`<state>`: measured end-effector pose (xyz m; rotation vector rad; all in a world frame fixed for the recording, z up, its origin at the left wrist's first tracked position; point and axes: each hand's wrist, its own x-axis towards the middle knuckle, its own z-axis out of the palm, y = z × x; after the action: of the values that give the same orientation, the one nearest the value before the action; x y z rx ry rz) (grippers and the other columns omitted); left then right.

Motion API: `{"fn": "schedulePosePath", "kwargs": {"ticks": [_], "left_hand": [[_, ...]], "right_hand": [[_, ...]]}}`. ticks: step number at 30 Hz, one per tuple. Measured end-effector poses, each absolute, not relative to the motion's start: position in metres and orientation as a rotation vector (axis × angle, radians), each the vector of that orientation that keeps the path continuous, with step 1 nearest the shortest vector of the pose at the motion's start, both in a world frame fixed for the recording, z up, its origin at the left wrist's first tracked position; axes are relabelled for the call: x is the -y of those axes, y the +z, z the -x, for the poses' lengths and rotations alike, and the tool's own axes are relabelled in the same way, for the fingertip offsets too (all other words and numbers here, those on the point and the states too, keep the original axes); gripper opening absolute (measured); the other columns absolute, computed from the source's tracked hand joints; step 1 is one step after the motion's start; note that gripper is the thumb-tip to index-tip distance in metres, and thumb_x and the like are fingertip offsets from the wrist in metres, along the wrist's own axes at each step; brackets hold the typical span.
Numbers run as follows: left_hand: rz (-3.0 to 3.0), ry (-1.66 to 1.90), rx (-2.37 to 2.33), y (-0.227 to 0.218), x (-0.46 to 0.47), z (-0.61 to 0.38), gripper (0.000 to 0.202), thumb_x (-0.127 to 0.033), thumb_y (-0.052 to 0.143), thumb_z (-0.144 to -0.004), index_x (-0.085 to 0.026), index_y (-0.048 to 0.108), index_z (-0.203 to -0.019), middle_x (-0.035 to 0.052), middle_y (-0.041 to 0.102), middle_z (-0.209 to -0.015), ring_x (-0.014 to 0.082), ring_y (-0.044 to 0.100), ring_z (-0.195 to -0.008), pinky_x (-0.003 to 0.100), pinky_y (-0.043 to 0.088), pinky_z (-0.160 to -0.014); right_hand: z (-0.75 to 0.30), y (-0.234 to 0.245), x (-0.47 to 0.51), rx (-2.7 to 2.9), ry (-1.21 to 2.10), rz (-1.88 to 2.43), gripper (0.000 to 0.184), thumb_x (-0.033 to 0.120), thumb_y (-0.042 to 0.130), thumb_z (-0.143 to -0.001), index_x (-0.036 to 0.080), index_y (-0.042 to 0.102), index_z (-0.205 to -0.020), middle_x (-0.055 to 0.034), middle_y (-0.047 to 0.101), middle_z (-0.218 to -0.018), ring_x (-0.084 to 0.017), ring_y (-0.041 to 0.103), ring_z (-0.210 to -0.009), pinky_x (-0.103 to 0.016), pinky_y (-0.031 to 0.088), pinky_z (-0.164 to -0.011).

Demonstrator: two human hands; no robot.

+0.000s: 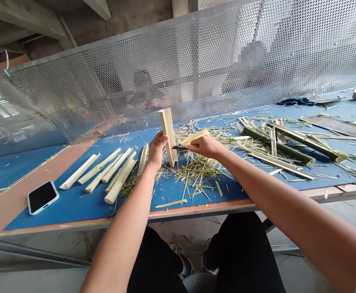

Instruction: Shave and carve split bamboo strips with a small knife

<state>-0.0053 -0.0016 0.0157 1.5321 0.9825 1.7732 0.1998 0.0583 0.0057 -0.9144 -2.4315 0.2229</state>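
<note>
From where I'm watching, I read this left to right. At lower left a smartphone lies screen up on the blue mat, just beside a row of peeled bamboo pieces. A perforated metal screen runs along the far edge of the bench, across the top of the frame. At centre, the left hand has its fingers curled around a pale bamboo strip, which stands nearly upright, tilted slightly, its foot at or just above the mat (I can't tell which from up here). The right hand is closed, pinching a small dark-bladed knife whose tip sits against the strip, with a pale bamboo sliver lying across the hand's top. Loose bamboo shavings cover the mat below both hands. Further right, green-skinned bamboo lengths lie among more scraps, and a dark sheet lies at the right edge.
</note>
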Motion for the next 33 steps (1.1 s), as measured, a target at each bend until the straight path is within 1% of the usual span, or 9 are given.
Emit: {"fn": "schedulePosePath", "kwargs": {"ticks": [3, 9, 15, 21, 27, 33], "left_hand": [[-1.525, 1.778, -0.994, 0.0165, 0.0029, 0.0048, 0.042, -0.057, 0.071, -0.069, -0.027, 0.070, -0.099, 0.0023, 0.071, -0.087, 0.0185, 0.062, -0.079, 0.031, 0.045, -0.065], [-1.544, 1.787, -0.995, 0.0152, 0.0013, 0.0048, 0.039, -0.055, 0.069, -0.073, -0.027, 0.069, -0.100, 0.0036, 0.071, -0.093, 0.0206, 0.063, -0.088, 0.033, 0.047, -0.070], [-1.606, 1.770, -1.044, 0.0103, -0.0031, 0.0085, 0.038, -0.056, 0.063, -0.077, -0.029, 0.068, -0.104, 0.0031, 0.070, -0.095, 0.0195, 0.062, -0.084, 0.034, 0.045, -0.067], [-1.580, 1.781, -1.012, 0.0099, -0.0032, 0.0088, 0.037, -0.054, 0.065, -0.076, -0.029, 0.069, -0.102, 0.0035, 0.069, -0.093, 0.0197, 0.061, -0.082, 0.034, 0.042, -0.067], [-1.545, 1.789, -1.025, 0.0124, -0.0007, 0.0076, 0.039, -0.055, 0.067, -0.074, -0.028, 0.069, -0.101, 0.0038, 0.069, -0.092, 0.0203, 0.061, -0.085, 0.034, 0.043, -0.068], [-1.517, 1.798, -1.048, 0.0148, 0.0010, 0.0069, 0.040, -0.055, 0.069, -0.072, -0.029, 0.070, -0.101, 0.0021, 0.070, -0.091, 0.0189, 0.060, -0.081, 0.032, 0.043, -0.065]], "right_hand": [[-0.1990, 0.0047, -0.0588, 2.474, 0.197, 0.946, 0.047, 0.046, 0.050, -0.086, 0.019, 0.036, -0.050, 0.0029, 0.034, -0.048, -0.008, 0.022, -0.048, -0.030, 0.016, -0.049], [-0.1995, 0.0042, -0.0600, 2.460, 0.138, 0.971, 0.048, 0.047, 0.049, -0.087, 0.018, 0.039, -0.051, 0.0022, 0.036, -0.048, -0.008, 0.023, -0.047, -0.030, 0.017, -0.049], [-0.1978, 0.0023, -0.0596, 2.488, 0.150, 0.993, 0.048, 0.049, 0.048, -0.087, 0.018, 0.042, -0.051, 0.0025, 0.034, -0.046, -0.008, 0.023, -0.047, -0.030, 0.017, -0.049], [-0.1980, 0.0028, -0.0581, 2.471, 0.153, 0.995, 0.048, 0.049, 0.048, -0.088, 0.018, 0.043, -0.051, 0.0018, 0.036, -0.048, -0.009, 0.025, -0.048, -0.031, 0.018, -0.050], [-0.1967, 0.0022, -0.0589, 2.490, 0.113, 0.998, 0.047, 0.050, 0.049, -0.086, 0.018, 0.044, -0.052, 0.0013, 0.038, -0.049, -0.008, 0.026, -0.047, -0.030, 0.018, -0.049], [-0.1968, 0.0009, -0.0608, 2.535, 0.122, 1.000, 0.046, 0.052, 0.048, -0.086, 0.018, 0.052, -0.055, 0.0008, 0.041, -0.049, -0.008, 0.027, -0.046, -0.030, 0.017, -0.049]]}}
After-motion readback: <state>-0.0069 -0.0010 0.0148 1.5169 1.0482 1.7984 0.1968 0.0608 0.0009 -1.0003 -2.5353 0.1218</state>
